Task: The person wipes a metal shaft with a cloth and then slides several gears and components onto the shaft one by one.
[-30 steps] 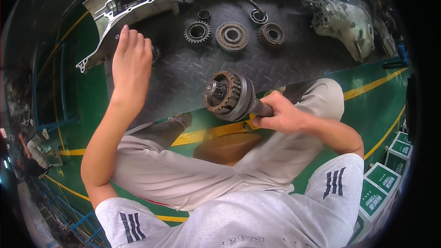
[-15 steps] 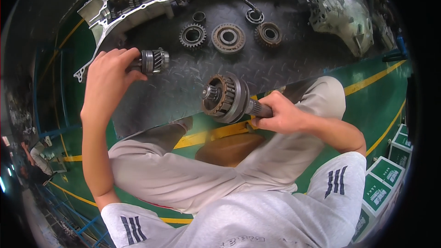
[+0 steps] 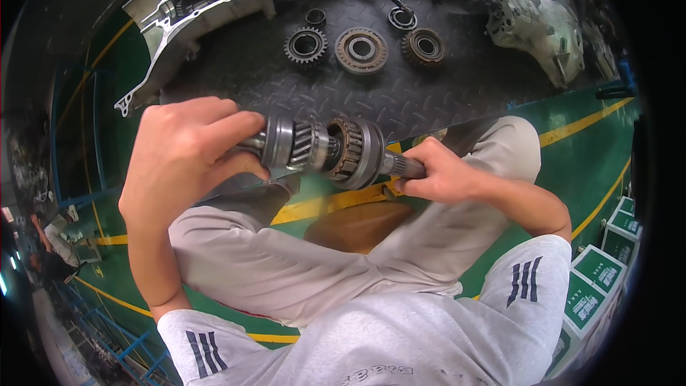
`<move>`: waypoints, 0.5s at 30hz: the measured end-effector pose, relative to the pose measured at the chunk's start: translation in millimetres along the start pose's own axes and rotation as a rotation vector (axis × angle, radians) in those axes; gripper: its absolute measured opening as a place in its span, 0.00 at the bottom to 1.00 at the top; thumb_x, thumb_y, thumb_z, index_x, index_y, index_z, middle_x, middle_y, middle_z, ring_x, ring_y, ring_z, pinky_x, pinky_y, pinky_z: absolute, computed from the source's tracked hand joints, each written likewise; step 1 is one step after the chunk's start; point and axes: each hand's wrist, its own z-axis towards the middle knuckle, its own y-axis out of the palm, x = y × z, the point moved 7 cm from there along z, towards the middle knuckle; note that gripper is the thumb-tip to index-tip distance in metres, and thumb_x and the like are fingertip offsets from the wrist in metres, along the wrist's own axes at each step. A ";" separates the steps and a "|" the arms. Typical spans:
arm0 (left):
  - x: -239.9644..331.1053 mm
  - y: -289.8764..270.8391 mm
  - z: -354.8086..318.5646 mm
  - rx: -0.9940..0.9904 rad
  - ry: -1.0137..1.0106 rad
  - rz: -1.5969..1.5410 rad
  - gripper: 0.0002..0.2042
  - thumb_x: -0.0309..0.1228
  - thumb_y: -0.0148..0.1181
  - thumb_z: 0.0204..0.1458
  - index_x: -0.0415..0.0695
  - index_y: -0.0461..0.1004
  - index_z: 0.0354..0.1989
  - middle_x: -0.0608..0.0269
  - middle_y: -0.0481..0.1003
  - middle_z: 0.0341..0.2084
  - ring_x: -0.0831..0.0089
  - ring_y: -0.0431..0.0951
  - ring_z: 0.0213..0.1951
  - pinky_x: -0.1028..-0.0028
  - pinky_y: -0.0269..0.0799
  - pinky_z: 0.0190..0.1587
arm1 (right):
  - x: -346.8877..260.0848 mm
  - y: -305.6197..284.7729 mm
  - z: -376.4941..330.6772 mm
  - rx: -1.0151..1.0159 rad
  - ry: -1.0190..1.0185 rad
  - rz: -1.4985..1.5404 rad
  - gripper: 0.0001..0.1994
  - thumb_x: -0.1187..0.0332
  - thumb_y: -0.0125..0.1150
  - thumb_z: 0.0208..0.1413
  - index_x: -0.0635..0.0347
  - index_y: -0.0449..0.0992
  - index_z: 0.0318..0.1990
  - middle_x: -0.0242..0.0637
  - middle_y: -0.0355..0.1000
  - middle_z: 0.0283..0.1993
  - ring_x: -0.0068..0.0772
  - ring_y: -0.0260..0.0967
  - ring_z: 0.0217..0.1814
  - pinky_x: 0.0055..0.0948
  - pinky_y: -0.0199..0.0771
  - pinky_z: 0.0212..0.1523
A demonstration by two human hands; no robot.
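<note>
Head view, single entry; packages: green-and-white boxes (image 3: 599, 287), rectangular, stacked in a row, well to the right of and below the right hand, at the picture's edge; markings: yellow floor lines (image 3: 582, 123) on green floor, one running up and right beyond the right hand, another passing under both hands.

Surroundings: dark tread-plate mat (image 3: 443, 93) above both hands; on it, three loose gear rings (image 3: 361, 49) in a row above the gap between the hands; small bearing ring (image 3: 315, 17) just above them; pale metal housing (image 3: 200, 3) above the left hand; second grey casing (image 3: 536, 21) above and right of the right hand; grey-trousered knees below both hands; brown stool (image 3: 355, 225) between the legs.

Held item: gear shaft (image 3: 336, 149), lying roughly level between the hands, in front of the mat's near edge; grey steel collar and toothed gear at the left end, rust-brown toothed ring and wide steel drum at the middle, thin splined stub at the right.

Hands: left hand (image 3: 189, 154) wrapped around the left end; right hand (image 3: 439, 171) closed on the right stub; both clamped, set apart by the gears.
</note>
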 end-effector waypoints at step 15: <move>16.5 34.1 4.8 -0.036 0.165 0.056 0.21 0.41 0.77 0.36 0.45 0.80 0.37 0.65 0.74 0.23 0.64 0.78 0.26 0.66 0.71 0.25 | 16.3 -12.2 -1.2 -0.033 0.146 -0.146 0.10 0.69 0.66 0.49 0.71 0.79 0.31 0.40 0.72 0.21 0.26 0.69 0.24 0.32 0.71 0.30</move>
